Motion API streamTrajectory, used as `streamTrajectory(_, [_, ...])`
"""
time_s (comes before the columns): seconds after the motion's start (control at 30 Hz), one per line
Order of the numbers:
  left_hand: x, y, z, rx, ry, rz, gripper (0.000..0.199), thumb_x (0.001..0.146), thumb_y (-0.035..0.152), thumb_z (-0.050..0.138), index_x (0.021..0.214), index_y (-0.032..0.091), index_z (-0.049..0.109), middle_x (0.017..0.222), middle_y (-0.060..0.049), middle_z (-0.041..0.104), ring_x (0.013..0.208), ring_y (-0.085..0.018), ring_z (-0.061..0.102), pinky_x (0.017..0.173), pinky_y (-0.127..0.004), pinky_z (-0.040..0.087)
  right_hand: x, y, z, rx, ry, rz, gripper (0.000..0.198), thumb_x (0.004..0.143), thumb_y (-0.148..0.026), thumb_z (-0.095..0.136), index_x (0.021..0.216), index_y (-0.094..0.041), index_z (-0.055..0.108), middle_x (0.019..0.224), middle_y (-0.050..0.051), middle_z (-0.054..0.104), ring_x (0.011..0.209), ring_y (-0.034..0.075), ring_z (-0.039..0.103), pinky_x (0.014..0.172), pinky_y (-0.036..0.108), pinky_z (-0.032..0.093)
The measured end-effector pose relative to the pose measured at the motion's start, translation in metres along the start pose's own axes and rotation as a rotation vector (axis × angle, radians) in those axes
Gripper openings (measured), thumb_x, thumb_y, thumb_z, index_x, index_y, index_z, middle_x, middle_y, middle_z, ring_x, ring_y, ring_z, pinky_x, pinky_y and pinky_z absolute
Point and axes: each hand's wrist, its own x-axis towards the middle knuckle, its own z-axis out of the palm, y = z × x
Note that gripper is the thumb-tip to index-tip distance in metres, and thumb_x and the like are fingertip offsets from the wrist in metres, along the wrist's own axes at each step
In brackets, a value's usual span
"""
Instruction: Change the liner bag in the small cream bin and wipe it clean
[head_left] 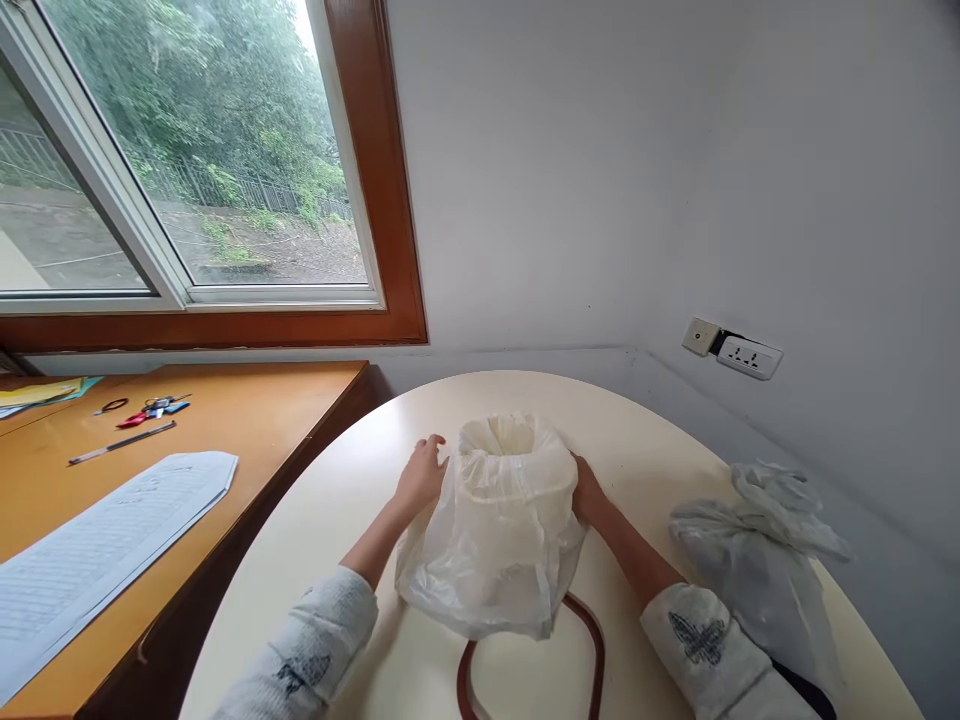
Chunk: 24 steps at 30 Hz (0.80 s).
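A translucent white plastic bag (495, 580) is draped over a pale, round-rimmed container (517, 490), its top tucked down into the opening and its loose lower part hanging around the outside. The container stands upright on the round table. At the bag's left side is my left hand (424, 472), its fingers apart and the thumb side close against the plastic. My right hand (589, 492) touches the right side of the bag, with its fingertips hidden behind it. A brown strap or handle (600, 650) loops out on the table from beneath the bag.
The cream round table (360, 470) meets the wall. A knotted, filled plastic bag (765, 560) lies at its right edge. On the wooden desk (300, 400) at left are papers (120, 540), a pen (124, 442) and keys (157, 407). A wall socket (750, 357) is at right.
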Motion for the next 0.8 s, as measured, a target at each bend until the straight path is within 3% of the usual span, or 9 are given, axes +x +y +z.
streamTrajectory(0.1, [-0.005,0.017,-0.032,-0.033,0.118,0.071,0.032,0.083,0.036,0.043,0.106,0.014,0.051,0.114,-0.015,0.054,0.101,-0.023,0.056,0.085,-0.035,0.043,0.008,-0.009,-0.01,-0.066,0.103,-0.025,0.037,0.06,-0.033,0.062,0.095,-0.025,0.059,0.088,0.004,0.061,0.089,0.025,0.055,0.073,0.037,0.044])
streamTrajectory(0.17, [-0.017,0.036,-0.053,-0.063,0.138,0.176,0.031,0.086,0.04,0.04,0.105,0.019,0.051,0.11,-0.008,0.058,0.103,-0.019,0.055,0.088,-0.032,0.042,0.01,-0.021,-0.016,-0.114,0.183,-0.072,0.049,0.06,-0.033,0.063,0.107,-0.023,0.053,0.099,0.006,0.058,0.097,0.024,0.053,0.078,0.037,0.043])
streamTrajectory(0.23, [-0.035,0.059,-0.068,-0.038,0.083,0.398,0.031,0.085,0.044,0.044,0.104,0.021,0.054,0.105,-0.006,0.062,0.102,-0.019,0.056,0.09,-0.035,0.042,0.008,-0.039,-0.018,-0.159,0.258,-0.19,0.046,0.065,-0.033,0.061,0.107,-0.021,0.051,0.103,0.007,0.056,0.099,0.022,0.052,0.08,0.036,0.043])
streamTrajectory(0.3, [-0.052,0.08,-0.074,0.11,-0.05,0.549,0.035,0.08,0.05,0.052,0.101,0.022,0.056,0.102,-0.004,0.063,0.102,-0.022,0.055,0.096,-0.042,0.036,-0.001,-0.061,-0.015,-0.178,0.271,-0.373,0.028,0.073,-0.031,0.054,0.098,-0.02,0.054,0.098,0.007,0.058,0.092,0.019,0.055,0.079,0.034,0.044])
streamTrajectory(0.4, [-0.069,0.096,-0.07,0.296,-0.212,0.675,0.037,0.075,0.052,0.058,0.096,0.021,0.058,0.092,-0.003,0.066,0.091,-0.022,0.059,0.1,-0.049,0.03,-0.023,-0.096,-0.003,-0.25,0.136,-0.633,0.014,0.079,-0.025,0.048,0.088,-0.019,0.058,0.091,0.005,0.061,0.086,0.015,0.057,0.08,0.03,0.044])
streamTrajectory(0.47, [-0.073,0.096,-0.064,0.376,-0.224,0.734,0.027,0.078,0.045,0.057,0.086,0.02,0.059,0.083,-0.002,0.066,0.085,-0.02,0.06,0.101,-0.049,0.029,-0.039,-0.113,0.004,-0.374,-0.063,-0.711,0.017,0.081,-0.019,0.045,0.09,-0.019,0.059,0.092,0.004,0.063,0.087,0.015,0.057,0.082,0.029,0.043])
streamTrajectory(0.6, [-0.077,0.086,-0.056,0.458,-0.151,0.885,0.019,0.084,0.031,0.052,0.07,0.018,0.055,0.069,0.001,0.062,0.069,-0.014,0.059,0.101,-0.042,0.032,-0.06,-0.132,0.006,-0.703,-0.448,-0.576,0.028,0.084,-0.015,0.035,0.087,-0.02,0.063,0.088,0.003,0.067,0.084,0.015,0.057,0.076,0.028,0.041])
streamTrajectory(0.8, [-0.085,0.081,-0.05,0.601,0.006,1.099,0.016,0.082,0.023,0.053,0.066,0.018,0.051,0.061,0.002,0.058,0.061,-0.013,0.054,0.095,-0.036,0.037,-0.065,-0.151,0.004,-1.051,-0.64,-0.395,0.028,0.08,-0.013,0.037,0.078,-0.018,0.064,0.077,0.003,0.066,0.063,0.012,0.052,0.052,0.022,0.032])
